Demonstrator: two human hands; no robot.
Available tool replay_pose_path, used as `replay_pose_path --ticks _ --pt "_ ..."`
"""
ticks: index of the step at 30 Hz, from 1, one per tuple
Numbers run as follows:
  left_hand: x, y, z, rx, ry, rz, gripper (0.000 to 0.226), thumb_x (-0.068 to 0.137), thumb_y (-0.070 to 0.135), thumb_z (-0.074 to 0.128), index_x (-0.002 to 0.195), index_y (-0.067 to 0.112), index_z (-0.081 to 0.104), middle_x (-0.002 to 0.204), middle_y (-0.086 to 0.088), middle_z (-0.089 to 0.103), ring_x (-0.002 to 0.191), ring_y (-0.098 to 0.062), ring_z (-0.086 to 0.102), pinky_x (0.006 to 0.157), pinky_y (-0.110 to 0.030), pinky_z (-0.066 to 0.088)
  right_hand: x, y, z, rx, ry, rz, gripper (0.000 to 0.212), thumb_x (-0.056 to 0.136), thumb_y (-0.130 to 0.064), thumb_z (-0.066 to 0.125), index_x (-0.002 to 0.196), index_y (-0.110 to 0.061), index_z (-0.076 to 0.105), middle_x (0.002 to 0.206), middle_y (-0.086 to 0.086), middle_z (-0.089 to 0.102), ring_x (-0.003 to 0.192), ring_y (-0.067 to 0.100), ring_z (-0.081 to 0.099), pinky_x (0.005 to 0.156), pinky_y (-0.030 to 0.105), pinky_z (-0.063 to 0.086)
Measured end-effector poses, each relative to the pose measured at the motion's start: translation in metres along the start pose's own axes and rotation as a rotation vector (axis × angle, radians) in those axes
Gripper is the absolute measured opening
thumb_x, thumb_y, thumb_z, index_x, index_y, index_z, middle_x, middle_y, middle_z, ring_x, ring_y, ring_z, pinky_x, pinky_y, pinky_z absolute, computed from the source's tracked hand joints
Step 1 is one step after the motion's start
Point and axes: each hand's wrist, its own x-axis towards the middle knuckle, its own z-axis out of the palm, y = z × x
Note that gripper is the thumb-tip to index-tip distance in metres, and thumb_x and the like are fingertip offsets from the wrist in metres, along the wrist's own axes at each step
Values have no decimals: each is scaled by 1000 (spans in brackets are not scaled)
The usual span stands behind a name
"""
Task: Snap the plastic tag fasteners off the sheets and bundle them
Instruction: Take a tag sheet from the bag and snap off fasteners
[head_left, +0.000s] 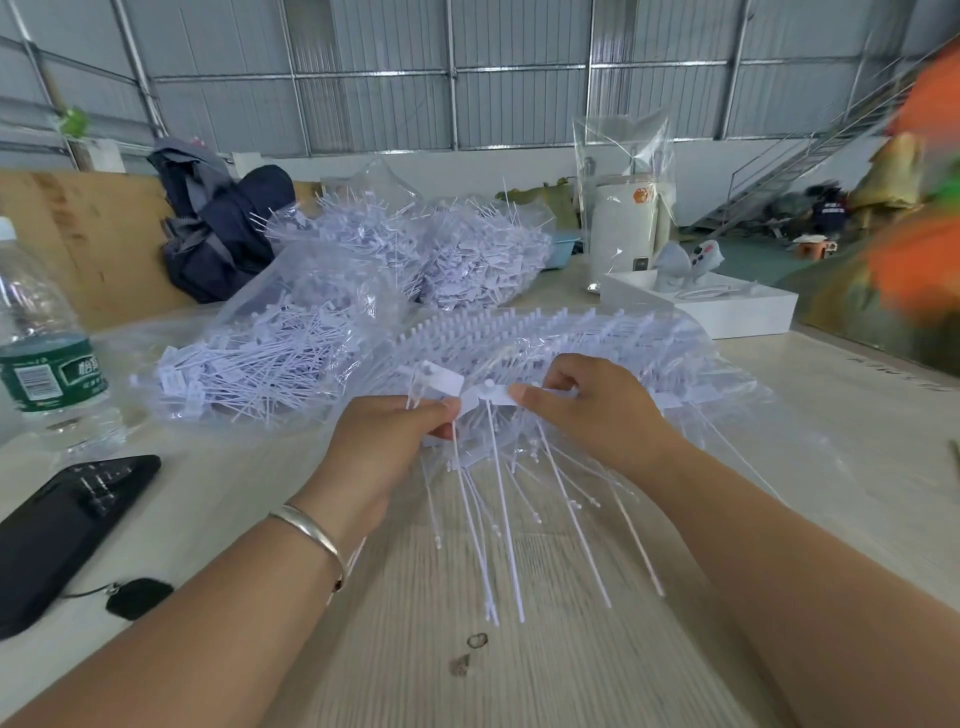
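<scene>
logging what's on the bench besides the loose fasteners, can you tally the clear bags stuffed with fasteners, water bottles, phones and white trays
clear bags of fasteners: 3 (near left, back middle, back right)
water bottles: 1
phones: 1
white trays: 1
total: 6

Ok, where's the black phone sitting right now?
In the head view the black phone lies on the table at the far left, just below the water bottle, left of the left hand.

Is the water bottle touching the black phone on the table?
Apart. The head view shows bare tabletop between the water bottle and the black phone lying nearer the person.
</scene>
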Motion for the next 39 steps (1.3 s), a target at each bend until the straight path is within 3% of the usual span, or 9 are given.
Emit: replay_pose_path --ticks 5,10,16,21,24,28,34,37,39 --pt "0 4 -1 -95 -196 -102 25 89 20 67 98 -3 70 83 -7 73 34 -5 23 34 -14 17 -3 -1 3 232 -65 1 45 81 -57 63 63 -20 46 59 -13 44 60 5 43 68 27 35" --pt "-6 6 7 -163 -355 -104 22 99 20 51 99 7 68 88 -6 75 36 -3 20 33 -13 17 -8 -7 12 182 -96 -42 42 79 -60 58 67 -20 52 60 -12 45 62 4 44 82 35 35" --pt "-1 6 3 -249 -205 -108 22 100 18 49 89 9 64 72 -7 74 31 -2 22 29 -12 17 -9 -10 7 111 -17 -75 46 81 -60 59 80 -14 56 74 -5 56 70 10 48 86 36 39" --pt "5 2 -1 -230 -161 -153 30 104 26 42 106 6 64 48 3 51 30 -3 21 29 -13 16 -6 -7 3 141 16 -28 43 78 -58 64 86 -16 59 81 -5 60 76 11 52 79 33 44" --pt "5 7 0 -369 -203 -253 36 102 31 45 103 1 65 52 3 45 35 -3 24 30 -13 17 -5 -5 4 120 17 -20 42 78 -58 64 84 -17 59 79 -6 59 75 12 53 75 32 43" --pt "3 11 0 -441 -206 -252 23 99 13 49 94 -3 64 67 -2 44 47 -6 31 34 -13 20 -5 -4 5 101 -10 -17 39 78 -59 63 80 -20 57 69 -12 51 67 5 47 71 27 36" --pt "1 14 -3 -600 -159 -220 33 103 21 42 80 6 59 64 -6 61 60 -16 57 61 -29 53 -5 -4 3 113 -20 -17 36 79 -55 65 82 -20 57 76 -11 53 74 7 50 73 29 41" --pt "1 15 -3 -519 -217 -179 29 104 27 40 90 9 58 52 3 41 38 -5 32 33 -13 28 -6 -7 2 71 6 -46 38 79 -54 66 82 -18 55 73 -6 54 71 12 51 72 30 41" --pt "1 13 -1 -353 -251 -133 25 100 30 47 94 10 61 52 6 32 38 -3 23 32 -14 15 -7 -9 1 72 40 -90 37 78 -53 68 79 -19 54 68 -8 51 63 9 46 65 26 36"
